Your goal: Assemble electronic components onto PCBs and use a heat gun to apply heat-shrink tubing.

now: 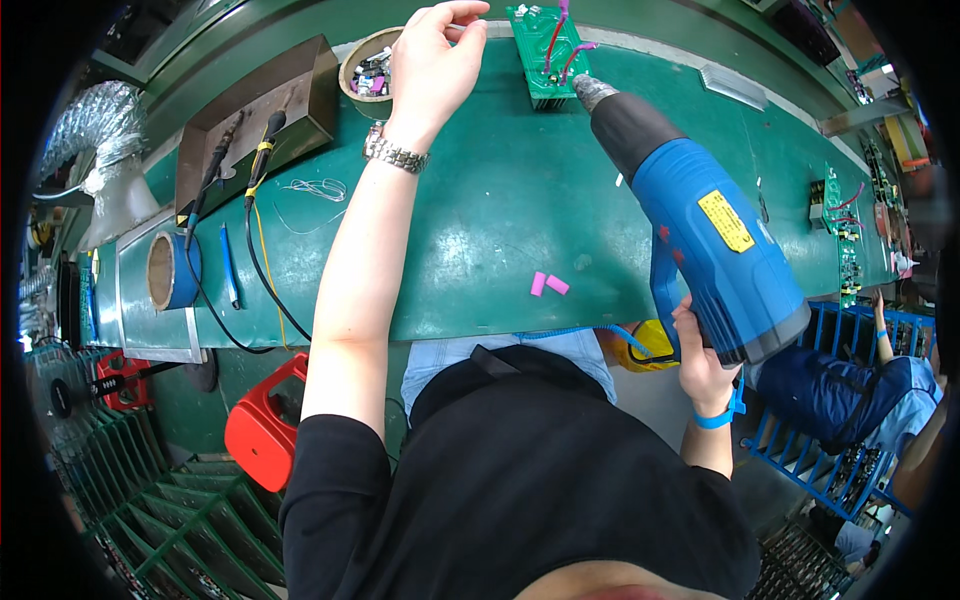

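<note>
Holding the heat gun (720, 230) near the circuit board (531, 42) on the bench (480, 230), the right hand (704, 372) seems partway done: two red wires (553, 42) wear pink tips (587, 46), two pink tubes (538, 284) lie unused, and the left hand (432, 70) looks empty.

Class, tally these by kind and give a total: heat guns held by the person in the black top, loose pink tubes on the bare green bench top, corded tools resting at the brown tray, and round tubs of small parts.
Heat gun: 1
Pink tubes: 2
Corded tools: 2
Round tub: 1
Total: 6
</note>
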Motion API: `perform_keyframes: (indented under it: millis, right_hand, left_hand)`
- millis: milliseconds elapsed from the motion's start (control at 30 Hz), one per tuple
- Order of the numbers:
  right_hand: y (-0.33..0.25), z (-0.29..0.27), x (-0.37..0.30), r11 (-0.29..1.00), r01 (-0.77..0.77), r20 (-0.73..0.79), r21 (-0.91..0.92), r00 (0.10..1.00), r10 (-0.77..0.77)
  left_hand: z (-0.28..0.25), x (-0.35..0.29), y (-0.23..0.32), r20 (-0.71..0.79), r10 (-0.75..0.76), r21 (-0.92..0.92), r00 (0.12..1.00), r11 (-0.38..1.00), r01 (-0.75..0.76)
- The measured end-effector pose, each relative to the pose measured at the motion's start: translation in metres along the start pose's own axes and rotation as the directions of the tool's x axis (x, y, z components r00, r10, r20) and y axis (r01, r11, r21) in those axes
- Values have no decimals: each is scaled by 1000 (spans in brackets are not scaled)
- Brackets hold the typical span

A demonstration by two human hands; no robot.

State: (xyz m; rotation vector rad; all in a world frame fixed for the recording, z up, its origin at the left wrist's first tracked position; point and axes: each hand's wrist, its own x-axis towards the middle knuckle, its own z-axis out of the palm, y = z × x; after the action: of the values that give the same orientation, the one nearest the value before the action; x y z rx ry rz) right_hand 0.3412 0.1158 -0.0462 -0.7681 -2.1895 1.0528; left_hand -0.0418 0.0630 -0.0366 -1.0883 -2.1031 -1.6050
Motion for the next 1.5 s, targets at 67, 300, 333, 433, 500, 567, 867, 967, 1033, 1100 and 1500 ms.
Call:
perform_keyframes:
  millis: [67,300,333,433,500,567,867,967,1033,1100,1500]
  right_hand:
    - [3,3,3,1000,-17,-30,21,999,18]
    - [0,3,5,986,115,63,-120,992,-109]
    - [-1,4,5,986,114,63,-120,992,-107]
    - [-1,5,5,993,106,55,-59,993,-103]
    - [0,6,4,983,128,100,-131,988,-115]
    - [-1,8,5,986,137,74,-96,989,-130]
    - [-2,4,10,992,112,41,-58,993,-110]
    - [2,5,8,994,97,17,-48,995,-96]
    - [4,5,8,993,97,1,-69,995,-97]
    - [2,4,10,999,37,22,10,999,-37]
    - [-1,-16,62,922,-18,-228,386,967,114]
  left_hand:
    - [-1,0,-3,-3,-1,2,1000,1000,1]
    - [0,2,-2,-4,12,20,1000,1000,-12]
    - [0,0,-1,-3,30,44,1000,999,-30]
    - [2,-1,-6,-7,12,7,1000,1000,-12]
    - [1,0,-8,-18,32,4,999,999,-32]
    - [2,-1,-8,-24,46,-5,999,999,-46]
    - [-1,-1,-4,-7,13,24,1000,1000,-13]
    - [0,1,-5,-23,23,7,999,1000,-23]
    - [-2,1,-2,5,-7,29,1000,1000,7]
    - [-1,0,-6,1,-9,22,1000,1000,9]
    - [-7,12,-28,18,27,-75,999,997,-26]
